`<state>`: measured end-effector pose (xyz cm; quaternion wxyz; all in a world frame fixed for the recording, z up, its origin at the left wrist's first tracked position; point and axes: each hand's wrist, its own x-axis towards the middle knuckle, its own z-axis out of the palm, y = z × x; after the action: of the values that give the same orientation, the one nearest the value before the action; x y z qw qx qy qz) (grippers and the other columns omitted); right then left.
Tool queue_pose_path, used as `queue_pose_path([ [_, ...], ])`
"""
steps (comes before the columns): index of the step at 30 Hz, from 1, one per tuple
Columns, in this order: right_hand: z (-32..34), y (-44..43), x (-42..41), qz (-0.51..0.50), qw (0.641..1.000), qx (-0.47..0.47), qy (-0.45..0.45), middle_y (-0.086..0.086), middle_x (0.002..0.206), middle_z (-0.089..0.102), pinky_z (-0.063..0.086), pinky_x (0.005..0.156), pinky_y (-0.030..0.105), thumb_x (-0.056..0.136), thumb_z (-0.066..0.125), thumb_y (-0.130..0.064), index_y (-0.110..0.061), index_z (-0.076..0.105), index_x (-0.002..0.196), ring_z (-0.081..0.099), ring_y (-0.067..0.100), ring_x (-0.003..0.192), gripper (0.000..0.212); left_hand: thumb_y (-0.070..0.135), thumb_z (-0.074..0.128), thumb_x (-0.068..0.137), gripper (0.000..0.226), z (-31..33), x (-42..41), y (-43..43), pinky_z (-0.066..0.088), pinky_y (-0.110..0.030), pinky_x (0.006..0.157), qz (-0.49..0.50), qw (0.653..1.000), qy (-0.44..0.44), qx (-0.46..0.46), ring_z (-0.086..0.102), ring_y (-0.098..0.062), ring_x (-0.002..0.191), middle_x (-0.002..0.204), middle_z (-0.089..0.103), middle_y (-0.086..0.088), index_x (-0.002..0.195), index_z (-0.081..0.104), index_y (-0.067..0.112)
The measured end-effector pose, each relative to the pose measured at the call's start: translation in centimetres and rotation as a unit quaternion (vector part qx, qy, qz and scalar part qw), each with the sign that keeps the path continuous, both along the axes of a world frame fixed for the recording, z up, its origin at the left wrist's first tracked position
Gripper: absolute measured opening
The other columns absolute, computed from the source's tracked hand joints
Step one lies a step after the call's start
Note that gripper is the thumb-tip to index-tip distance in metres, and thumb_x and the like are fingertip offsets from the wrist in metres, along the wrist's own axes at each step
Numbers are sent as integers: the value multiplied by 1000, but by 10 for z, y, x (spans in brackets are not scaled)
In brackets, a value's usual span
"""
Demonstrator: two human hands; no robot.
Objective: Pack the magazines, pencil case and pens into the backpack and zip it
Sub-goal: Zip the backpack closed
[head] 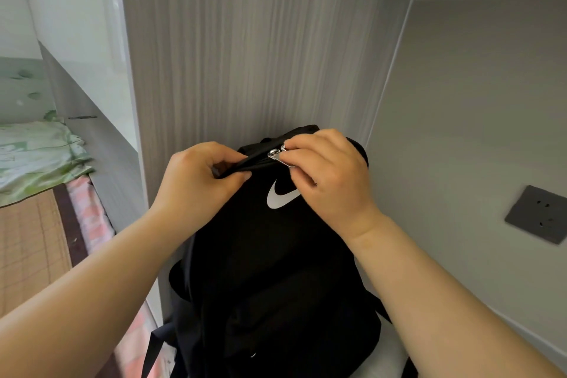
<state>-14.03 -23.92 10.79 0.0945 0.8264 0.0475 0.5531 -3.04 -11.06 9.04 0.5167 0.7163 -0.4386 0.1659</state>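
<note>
A black backpack with a white swoosh logo stands upright in a corner against a grey wood-grain panel. My left hand pinches the black fabric along the top seam at the left. My right hand grips a silver zipper pull at the top of the backpack; a second silver pull sits right beside it. The zipper line between my hands looks closed. No magazines, pencil case or pens are in view.
A wood-grain panel stands behind the backpack and a plain wall with a grey power socket is at the right. On the left lies a bed with a woven mat and green bedding.
</note>
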Motion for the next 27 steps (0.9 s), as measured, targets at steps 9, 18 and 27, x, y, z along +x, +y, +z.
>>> queue_pose_path([
  [9, -28, -15, 6, -95, 995, -12, 4, 20, 95, 70, 51, 82, 33, 66, 67, -1, -2, 68, 94, 61, 30, 93, 28, 23, 71, 73, 19, 5, 0, -9, 34, 10, 59, -29, 999, 1, 25, 50, 28, 65, 67, 52, 29, 91, 71, 17],
  [18, -10, 13, 0, 81, 923, 377, -3, -15, 86, 55, 38, 73, 7, 74, 53, -26, -28, 55, 86, 48, 3, 79, 12, 17, 69, 75, 25, 8, -4, -8, 38, -10, 65, -31, 997, -46, 47, 51, 6, 69, 71, 53, 24, 100, 70, 18],
  [27, -9, 10, 9, 118, 819, 561, 23, -13, 67, 56, 41, 53, -3, 77, 68, -18, -34, 51, 70, 56, -2, 60, 24, 11, 69, 75, 33, 6, -3, -2, 39, -26, 74, -8, 994, -81, 69, 52, -11, 79, 84, 56, 9, 107, 66, 17],
])
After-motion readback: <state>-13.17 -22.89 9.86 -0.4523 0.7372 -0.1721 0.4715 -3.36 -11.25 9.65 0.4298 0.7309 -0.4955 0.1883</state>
